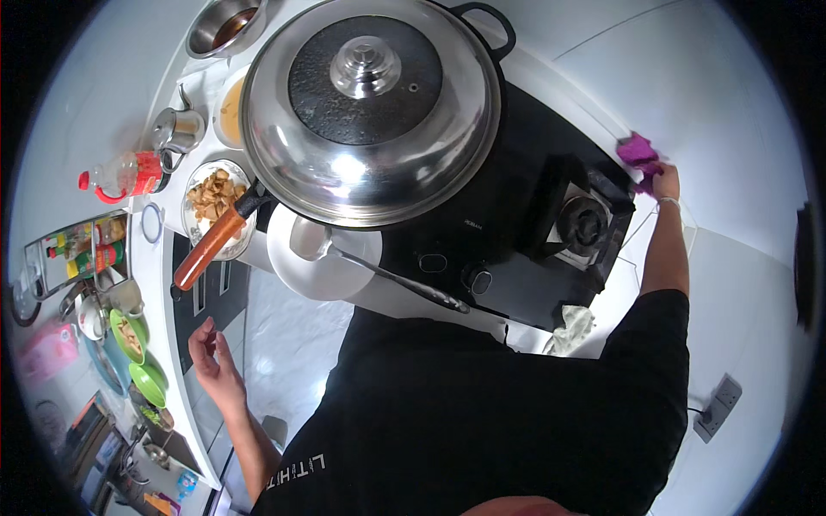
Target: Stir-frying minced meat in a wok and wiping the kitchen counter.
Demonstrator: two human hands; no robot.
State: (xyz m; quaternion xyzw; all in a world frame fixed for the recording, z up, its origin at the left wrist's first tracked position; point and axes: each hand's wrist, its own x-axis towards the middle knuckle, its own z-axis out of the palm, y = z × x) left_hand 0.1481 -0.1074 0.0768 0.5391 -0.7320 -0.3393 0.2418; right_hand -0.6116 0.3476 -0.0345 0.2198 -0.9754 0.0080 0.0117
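My right hand (665, 182) grips a purple cloth (637, 152) at the back right, where the white counter meets the wall. Just left of it lies the black gas hob (510, 206) with a bare burner (583, 222). My left hand (216, 367) hangs in the air at the lower left, fingers loosely curled and apart, holding nothing. Ahead of it points the wooden handle (210, 248) of a large wok. A shiny steel lid (387, 174) with a dark glass centre covers the wok, hiding what is inside.
In front of the wok a white bowl (322, 277) carries a metal ladle (400, 280). A plate of brown food pieces (216, 197), a steel oil pot (177, 129) and a red-capped bottle (126, 177) stand leftward. A pale rag (571, 329) lies by the hob's front corner.
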